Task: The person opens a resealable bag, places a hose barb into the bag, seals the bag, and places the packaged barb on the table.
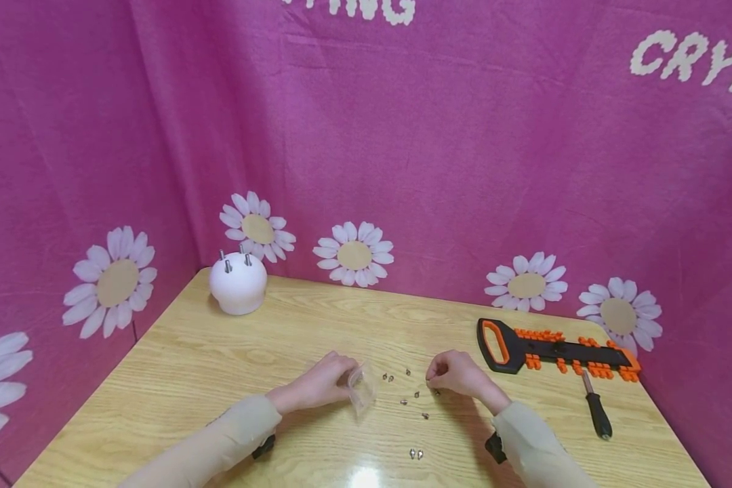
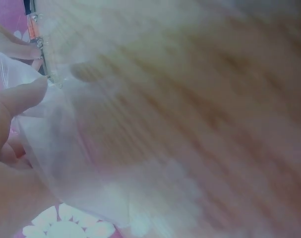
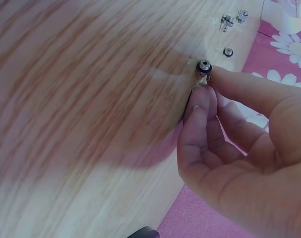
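My left hand (image 1: 324, 381) holds a clear plastic bag (image 1: 362, 392) over the middle of the table; the thumb lies along the film in the left wrist view, where the bag (image 2: 66, 153) fills much of the picture. To its right, my right hand (image 1: 460, 375) is low over the wood, fingers bent. In the right wrist view its thumb and fingertips pinch a small metal fitting (image 3: 204, 68) with a dark ring, close to the tabletop. Several similar fittings (image 1: 404, 402) lie scattered between the hands, and a pair of fittings (image 1: 416, 454) lies nearer the front.
A white rounded base (image 1: 238, 288) with metal pins upright on top stands at the back left. On the right lie a black and orange handled rack (image 1: 561, 349) and a black-handled screwdriver (image 1: 598, 415). A pink flowered cloth (image 1: 402, 149) hangs behind the wooden table (image 1: 177, 352).
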`<state>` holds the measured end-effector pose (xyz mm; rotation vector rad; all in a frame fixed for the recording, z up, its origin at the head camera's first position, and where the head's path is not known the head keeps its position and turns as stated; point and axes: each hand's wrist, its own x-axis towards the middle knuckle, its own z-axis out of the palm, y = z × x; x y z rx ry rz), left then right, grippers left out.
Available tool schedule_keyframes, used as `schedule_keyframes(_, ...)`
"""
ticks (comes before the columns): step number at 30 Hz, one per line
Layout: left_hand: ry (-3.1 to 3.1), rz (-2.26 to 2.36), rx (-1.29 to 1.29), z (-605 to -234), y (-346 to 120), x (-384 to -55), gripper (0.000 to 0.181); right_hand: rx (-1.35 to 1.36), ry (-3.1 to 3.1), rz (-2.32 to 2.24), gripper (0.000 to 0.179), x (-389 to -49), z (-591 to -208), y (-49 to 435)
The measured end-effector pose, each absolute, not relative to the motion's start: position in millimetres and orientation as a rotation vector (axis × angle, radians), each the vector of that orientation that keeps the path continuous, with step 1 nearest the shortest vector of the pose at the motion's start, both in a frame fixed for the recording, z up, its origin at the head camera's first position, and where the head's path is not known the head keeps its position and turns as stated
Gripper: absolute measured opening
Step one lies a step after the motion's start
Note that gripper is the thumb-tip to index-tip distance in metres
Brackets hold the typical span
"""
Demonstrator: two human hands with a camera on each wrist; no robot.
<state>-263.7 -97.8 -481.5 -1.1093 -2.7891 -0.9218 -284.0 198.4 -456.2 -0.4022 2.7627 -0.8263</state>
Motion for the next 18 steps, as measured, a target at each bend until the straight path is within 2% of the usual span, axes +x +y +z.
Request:
schedule_keyframes(6, -2.734, -0.797, -1.173, -481.3, -95.2, -263.1, 0.03, -0.412, 2.783, -0.784, 0.008, -285.4, -455.5, 198.7)
schedule_keyframes(9, -2.718, -0.764, -1.186, -481.6, -95.8, -261.6, 0.013, -0.413, 2.789, -0.78, 0.008, -285.7, -453.3, 198.8)
schedule_keyframes(10, -2.724, -0.754, -1.181, -481.6, -96.3, -260.9, 0.015, -0.409, 2.791, -0.782, 0.008, -285.6, -452.5, 198.7)
schedule_keyframes(14, -2.765, -0.713, -1.147, -481.0, -98.2, -257.7, 0.053, -0.407, 2.799, -0.815, 0.008, -285.7, -448.9, 197.1)
schedule_keyframes(18, -2.807, -0.758, -1.118, -479.6, -98.6, -256.2, 0.044, -0.43, 2.785, -0.873, 0.009, -286.3, -445.0, 192.9)
